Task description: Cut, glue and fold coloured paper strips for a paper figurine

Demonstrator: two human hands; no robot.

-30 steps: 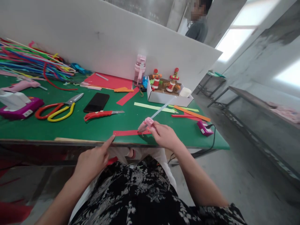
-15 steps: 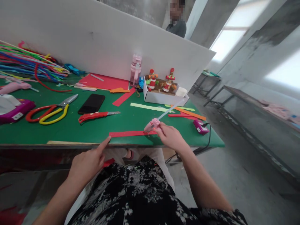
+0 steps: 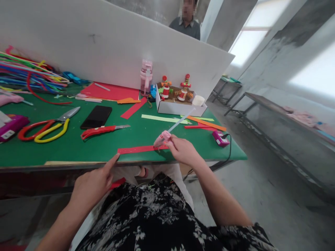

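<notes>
A long red paper strip (image 3: 138, 149) lies along the near edge of the green table (image 3: 78, 146). My right hand (image 3: 183, 151) grips a small pink glue gun (image 3: 162, 138) whose nozzle touches the strip's right end; a clear glue stick (image 3: 181, 120) juts from its back. My left hand (image 3: 92, 184) is loosely closed with the index finger stretched out, its tip pressing the strip's left end at the table edge.
On the table lie a red utility knife (image 3: 101, 130), red and yellow scissors (image 3: 48, 124), a black phone (image 3: 96, 116), paper strips (image 3: 164, 119), a white box of craft figures (image 3: 178, 101), a pink bottle (image 3: 146, 77) and pipe cleaners (image 3: 28, 73). A white board (image 3: 110, 48) stands behind; a person (image 3: 186, 24) is beyond it.
The glue gun's nozzle slid right along the strip and then back a little to the left. My left finger stays on the strip's end. The person behind the board moved left.
</notes>
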